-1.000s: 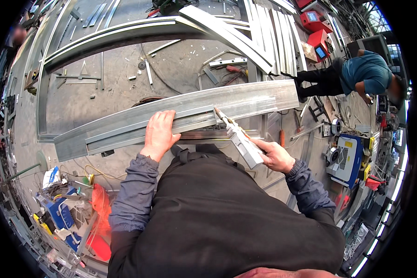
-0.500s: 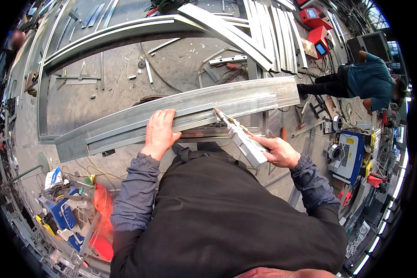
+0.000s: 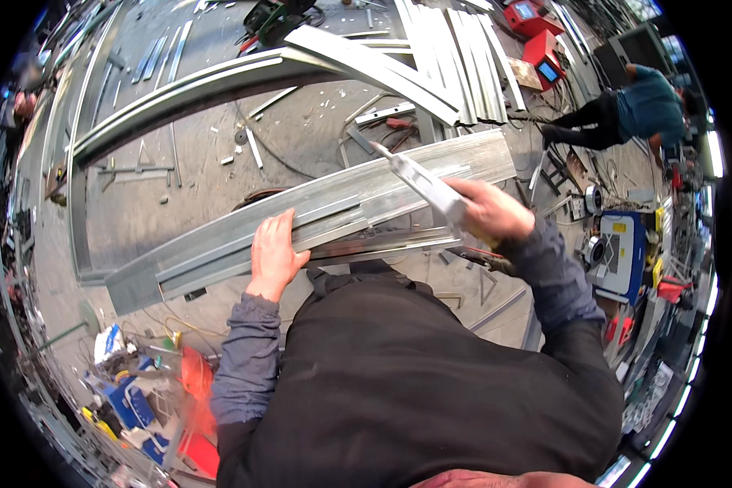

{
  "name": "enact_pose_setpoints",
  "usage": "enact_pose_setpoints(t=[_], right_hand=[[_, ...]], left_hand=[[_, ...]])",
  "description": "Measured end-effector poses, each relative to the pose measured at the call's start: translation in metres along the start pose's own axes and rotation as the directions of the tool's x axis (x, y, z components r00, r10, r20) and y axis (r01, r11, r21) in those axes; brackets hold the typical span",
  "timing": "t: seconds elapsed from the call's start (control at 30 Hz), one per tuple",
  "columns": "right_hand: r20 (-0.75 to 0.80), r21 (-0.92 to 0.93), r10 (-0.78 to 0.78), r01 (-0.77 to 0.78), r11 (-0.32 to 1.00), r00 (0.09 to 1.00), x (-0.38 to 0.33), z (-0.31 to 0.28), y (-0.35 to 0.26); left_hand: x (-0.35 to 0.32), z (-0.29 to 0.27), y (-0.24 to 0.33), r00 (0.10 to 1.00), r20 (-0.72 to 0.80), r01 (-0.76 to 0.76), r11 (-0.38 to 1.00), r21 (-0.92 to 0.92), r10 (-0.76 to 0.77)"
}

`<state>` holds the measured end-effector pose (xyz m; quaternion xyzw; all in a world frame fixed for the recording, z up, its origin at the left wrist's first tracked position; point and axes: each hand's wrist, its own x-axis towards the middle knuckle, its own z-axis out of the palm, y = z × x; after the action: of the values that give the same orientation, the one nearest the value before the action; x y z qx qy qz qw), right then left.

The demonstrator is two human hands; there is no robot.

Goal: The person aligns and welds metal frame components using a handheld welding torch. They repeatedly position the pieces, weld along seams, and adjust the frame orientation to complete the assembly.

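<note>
Long grey metal channel (image 3: 317, 215) lies slanted in front of the person, low end at their left, high end at their right, floor (image 3: 187, 195) beneath. Left hand (image 3: 273, 254) flat on the channel near its middle, fingers spread open, palm pressing down on a narrower strip (image 3: 252, 256) that lies along the channel's near edge. Right hand (image 3: 490, 211) closed around the base of a pale flat tool (image 3: 421, 180), maybe a file or caulk tube, can't tell which; the tool slants up and away over the channel's right half, tip (image 3: 376, 148) just past the channel's far edge. Whether the tool touches the metal is unclear. Beyond the channel: a large bent frame (image 3: 179, 85) on the floor, loose offcuts and small scraps near it. Past the channel's right end: a stack of long metal strips (image 3: 464, 49) and red boxes (image 3: 537, 32). Farther right of that end, another person (image 3: 634, 114) in a teal top, bent over. Near the channel's low end, on the person's side: blue and red gear (image 3: 163, 398), cluttered. Right of the channel: a blue machine (image 3: 622, 252).
</note>
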<state>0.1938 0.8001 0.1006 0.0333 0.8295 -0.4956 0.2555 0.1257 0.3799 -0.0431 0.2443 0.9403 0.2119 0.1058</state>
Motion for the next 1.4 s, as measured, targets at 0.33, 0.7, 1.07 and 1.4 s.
enact_pose_setpoints(t=[0.33,0.7,1.07,1.4], right_hand=[[0.089,-0.331,0.016,0.015,0.943,0.996,0.181,-0.067,0.061],[0.103,-0.502,0.162,-0.09,0.86,0.981,0.331,-0.017,0.091],[0.025,-0.498,0.104,-0.078,0.863,0.994,0.328,-0.018,0.148],[0.024,-0.543,-0.04,0.046,0.838,0.999,0.302,-0.033,0.165]], left_hand=[[0.003,0.003,0.006,1.0,0.008,0.009,1.0,0.006,-0.009],[-0.003,-0.005,0.008,0.999,-0.011,0.033,0.999,-0.014,-0.034],[-0.016,0.007,0.007,0.992,-0.122,0.012,0.998,-0.061,-0.02],[-0.014,-0.013,-0.003,0.995,0.09,-0.054,0.984,0.172,0.039]])
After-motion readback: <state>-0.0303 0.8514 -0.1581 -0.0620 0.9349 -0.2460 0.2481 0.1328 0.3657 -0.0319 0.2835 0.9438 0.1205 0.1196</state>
